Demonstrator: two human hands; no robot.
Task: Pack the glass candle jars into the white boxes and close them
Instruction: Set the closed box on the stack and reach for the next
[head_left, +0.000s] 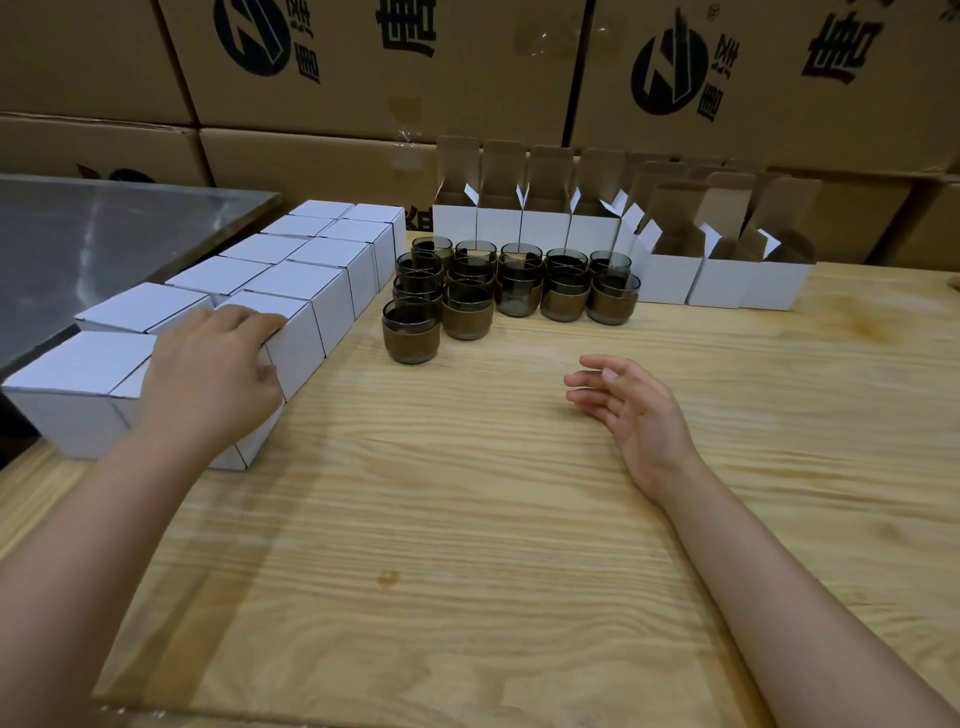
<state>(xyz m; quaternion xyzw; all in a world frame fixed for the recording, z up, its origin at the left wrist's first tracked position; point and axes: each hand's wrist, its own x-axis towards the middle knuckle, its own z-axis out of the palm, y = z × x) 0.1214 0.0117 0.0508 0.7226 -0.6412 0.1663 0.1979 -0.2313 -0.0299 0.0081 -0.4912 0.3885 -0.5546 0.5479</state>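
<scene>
Wooden tabletop (467, 519) with jars and white boxes, brown cartons (363, 67) stacked behind.
I see my left hand (208, 374) resting on the nearest closed boxes (311, 291) along the left edge, fingers together. My right hand (628, 410) hovers mid-table, fingers loosely spread, holding nothing. Jars (509, 286) cluster by the far edge, before open boxes (571, 228).

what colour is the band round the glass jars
Brown band on smoky glass jars; head view.
</scene>
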